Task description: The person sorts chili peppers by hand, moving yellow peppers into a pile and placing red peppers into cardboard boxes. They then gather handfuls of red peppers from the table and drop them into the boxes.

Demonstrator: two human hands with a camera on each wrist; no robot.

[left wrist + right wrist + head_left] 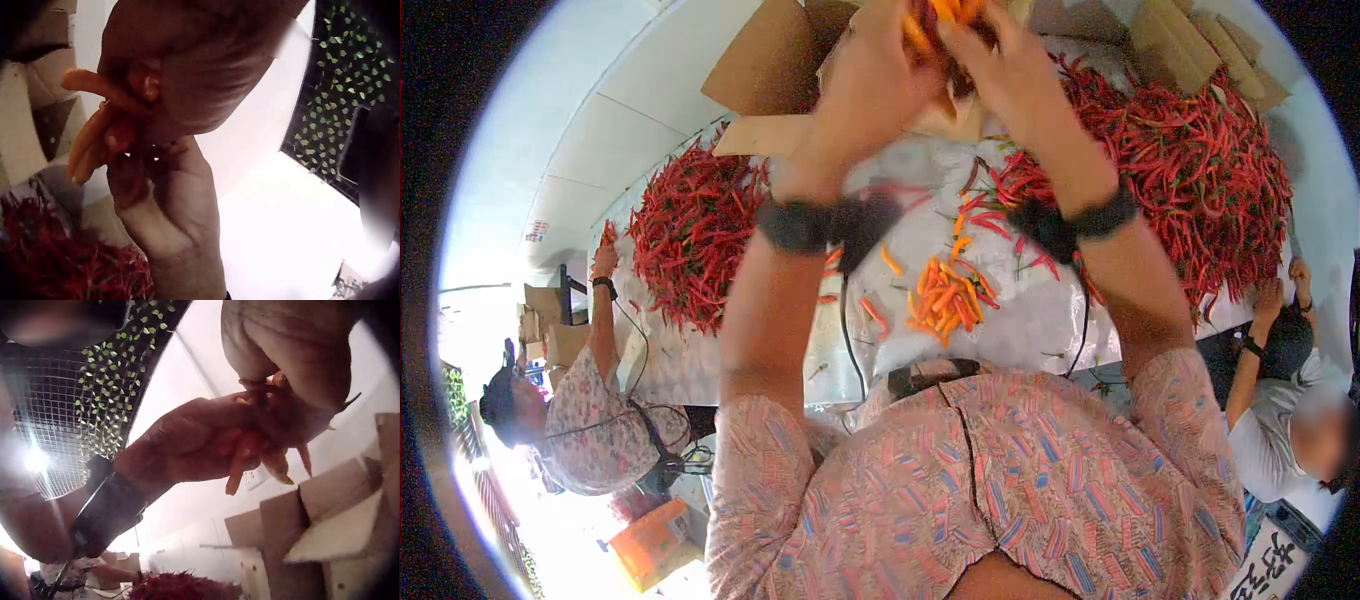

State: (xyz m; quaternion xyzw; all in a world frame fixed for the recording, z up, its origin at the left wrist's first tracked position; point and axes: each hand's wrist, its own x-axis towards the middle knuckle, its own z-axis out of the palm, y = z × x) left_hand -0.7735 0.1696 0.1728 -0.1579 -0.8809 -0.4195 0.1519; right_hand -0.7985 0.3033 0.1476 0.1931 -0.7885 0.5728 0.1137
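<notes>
Both hands are raised together at the top of the head view, in front of an open cardboard box [765, 62]. Between them they hold a bunch of orange and red chili peppers [956, 10]. My left hand [878, 85] cups the bunch from one side, and my right hand [1002, 65] closes round it from the other. Chili tips [87, 150] stick out past the fingers in the left wrist view. Several more chilies [236, 465] hang below the hands in the right wrist view. Palms and fingers hide the middle of the bunch.
A small heap of orange chilies [945, 300] lies on the white-covered table [1020, 335] near my body. Large piles of red chilies stand left [695, 240] and right [1210, 190]. Other people work at the left [600, 420] and right [1280, 440]. Cables hang from both wrist cameras.
</notes>
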